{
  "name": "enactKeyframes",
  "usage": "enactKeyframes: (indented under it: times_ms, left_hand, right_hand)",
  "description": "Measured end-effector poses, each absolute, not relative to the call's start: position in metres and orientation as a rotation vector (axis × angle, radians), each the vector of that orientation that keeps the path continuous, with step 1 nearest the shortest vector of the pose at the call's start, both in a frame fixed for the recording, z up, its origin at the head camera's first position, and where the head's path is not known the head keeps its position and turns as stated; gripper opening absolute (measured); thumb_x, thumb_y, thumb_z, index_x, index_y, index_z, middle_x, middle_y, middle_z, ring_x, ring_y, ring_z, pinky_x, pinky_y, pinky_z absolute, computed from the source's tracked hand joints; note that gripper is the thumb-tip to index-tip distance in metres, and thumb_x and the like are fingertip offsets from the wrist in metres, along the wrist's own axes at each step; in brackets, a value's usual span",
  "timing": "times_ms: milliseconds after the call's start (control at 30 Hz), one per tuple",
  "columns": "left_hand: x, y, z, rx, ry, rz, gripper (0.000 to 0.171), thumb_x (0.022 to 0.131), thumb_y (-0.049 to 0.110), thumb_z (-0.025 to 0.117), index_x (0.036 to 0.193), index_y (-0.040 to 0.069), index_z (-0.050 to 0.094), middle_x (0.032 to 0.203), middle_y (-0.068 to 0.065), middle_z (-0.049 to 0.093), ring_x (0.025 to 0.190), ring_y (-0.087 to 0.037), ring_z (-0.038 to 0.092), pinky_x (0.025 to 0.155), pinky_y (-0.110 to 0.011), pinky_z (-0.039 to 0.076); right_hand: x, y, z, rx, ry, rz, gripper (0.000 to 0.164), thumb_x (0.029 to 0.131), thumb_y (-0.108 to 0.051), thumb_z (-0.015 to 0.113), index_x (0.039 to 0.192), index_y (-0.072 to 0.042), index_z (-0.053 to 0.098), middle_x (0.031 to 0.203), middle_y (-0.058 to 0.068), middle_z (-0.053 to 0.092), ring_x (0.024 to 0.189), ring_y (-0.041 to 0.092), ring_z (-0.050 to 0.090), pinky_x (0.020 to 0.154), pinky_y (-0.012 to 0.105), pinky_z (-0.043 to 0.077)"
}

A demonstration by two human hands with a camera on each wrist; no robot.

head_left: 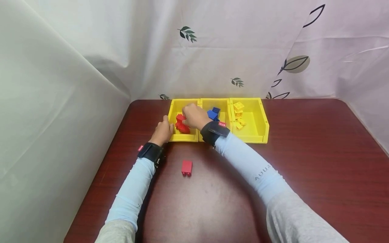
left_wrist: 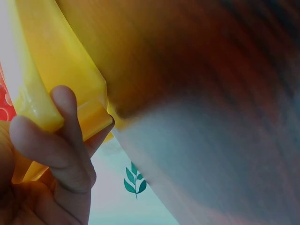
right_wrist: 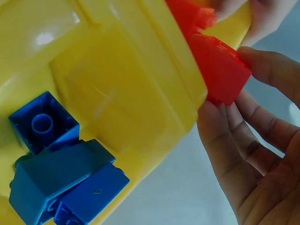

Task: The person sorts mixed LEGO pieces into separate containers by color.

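Note:
My left hand [head_left: 162, 131] grips the front left corner of the left yellow bin [head_left: 184, 137], fingers wrapped over its wall [left_wrist: 70, 61] in the left wrist view. Over that same bin, my right hand [head_left: 195, 116] pinches a red toy brick [right_wrist: 222, 70] between thumb and fingertips, as the right wrist view shows. Other red pieces [head_left: 183, 128] lie in the bin just beneath, partly hidden by the hand. A loose red brick [head_left: 186, 167] lies on the table in front of the bins.
Two more yellow bins adjoin on the right. The middle one holds blue bricks [head_left: 213, 113], the right bin [head_left: 255, 116] yellow bricks [head_left: 239, 111]. They stand on a dark red table [head_left: 316, 162]. A white curtain [head_left: 212, 50] hangs behind and at both sides.

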State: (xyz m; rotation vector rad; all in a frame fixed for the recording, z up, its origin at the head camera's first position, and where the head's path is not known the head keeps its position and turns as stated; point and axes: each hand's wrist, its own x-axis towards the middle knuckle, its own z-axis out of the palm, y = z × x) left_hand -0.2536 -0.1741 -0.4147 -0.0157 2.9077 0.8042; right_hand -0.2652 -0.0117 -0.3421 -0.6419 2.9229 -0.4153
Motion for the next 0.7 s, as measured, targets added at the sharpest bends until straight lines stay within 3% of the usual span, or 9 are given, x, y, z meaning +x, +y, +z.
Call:
enactKeyframes:
  times_ms: [700]
  left_hand:
    - [-0.2536,-0.1743,-0.4144,-0.036,2.897,0.812,0.039,0.103,0.025,0.045,0.132,0.001,0.033,0.096,-0.022,0.056,0.085,-0.036,0.061,0.077,-0.042,0.052]
  right_hand:
    - [-0.2656,-0.0119,-0.3432,-0.63,2.929,-0.391,0.028,0.089,-0.028,0.072,0.106,-0.006,0.067,0.096,0.008,0.063,0.084,0.025,0.062,0.075,0.033,0.055]
